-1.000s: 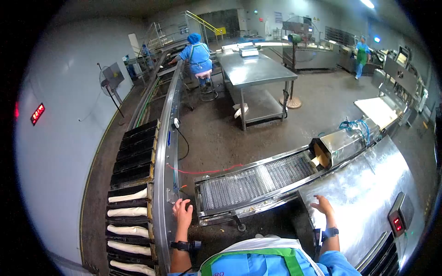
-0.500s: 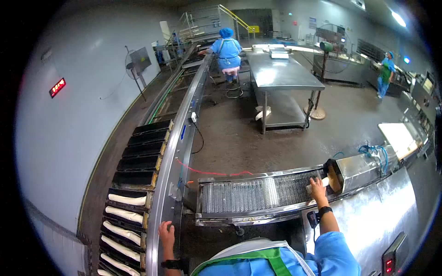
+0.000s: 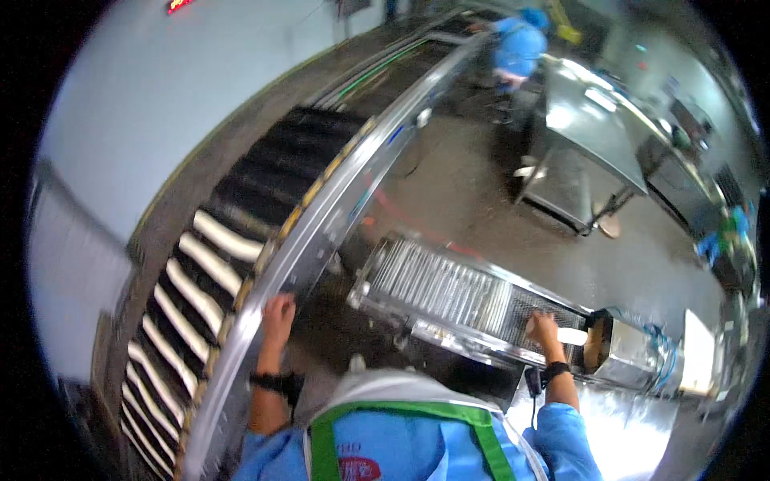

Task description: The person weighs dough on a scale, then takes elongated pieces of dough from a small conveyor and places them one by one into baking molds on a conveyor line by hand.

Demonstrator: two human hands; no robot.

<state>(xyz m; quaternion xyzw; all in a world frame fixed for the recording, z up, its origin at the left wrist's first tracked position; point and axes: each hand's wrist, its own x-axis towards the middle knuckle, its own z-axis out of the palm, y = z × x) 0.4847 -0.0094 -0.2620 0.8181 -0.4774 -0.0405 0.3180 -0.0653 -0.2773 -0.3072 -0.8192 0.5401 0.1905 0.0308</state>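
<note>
White and, we judge, soft, light and easily stretched, the dough strip point(image 3: 572, 337) at the mesh belt's point(image 3: 441, 279) housing point(image 3: 631, 350) end wants a broad, gentle hold, our right hand point(image 3: 543, 329) closed on its left end, our left hand's point(image 3: 278, 311) opening by the rail point(image 3: 309, 250) too blurred to tell.

a pale wall point(image 3: 184, 112) at left, steel table point(image 3: 589, 140) on dull brown-grey floor point(image 3: 461, 180).

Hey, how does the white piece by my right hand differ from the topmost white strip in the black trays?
The white piece is at your right hand, over the mesh belt; the topmost strip lies in a black tray, away from that hand. The white piece's visible part is short; the strip shows long and curved. Both look pale.
</note>
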